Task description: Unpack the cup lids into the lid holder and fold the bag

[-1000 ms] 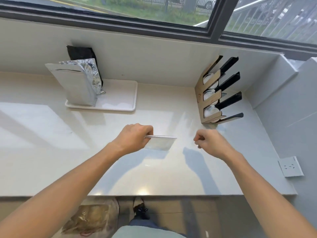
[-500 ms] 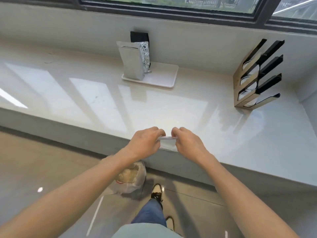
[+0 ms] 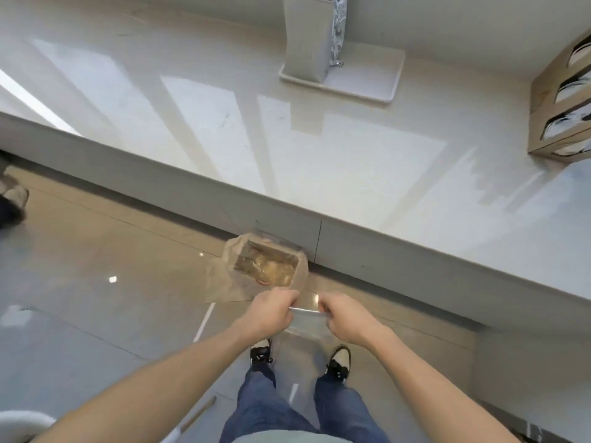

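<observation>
The left hand (image 3: 271, 311) is closed in a pinch on the left end of a folded clear plastic bag (image 3: 307, 326), thumb and fingers pressed on its upper edge. The right hand (image 3: 343, 319) is likewise closed on the right end of the same edge, so the bag is stretched taut between the two hands and hangs down below them. The bag is held in the air over the floor (image 3: 96, 298), above and between the person's two shoes (image 3: 339, 356), and clear of the counter. On the floor just beyond the hands, against the base of the counter, sits an open plastic-lined bin (image 3: 267, 265) with crumpled yellowish material inside. The pale counter (image 3: 287, 148) runs diagonally across the view, its near edge well beyond the hands. At the back of the counter a white tray (image 3: 367, 79) carries an upright pale pouch (image 3: 305, 36) with a foil bag (image 3: 337, 30) just beside it on its right. At the far right edge stands the cardboard lid holder (image 3: 543, 113), its tiered slots showing stacked cup lids (image 3: 572, 86); how full each slot is cannot be judged, as the holder is cut off by the frame. The lid holder is well apart from both hands.
</observation>
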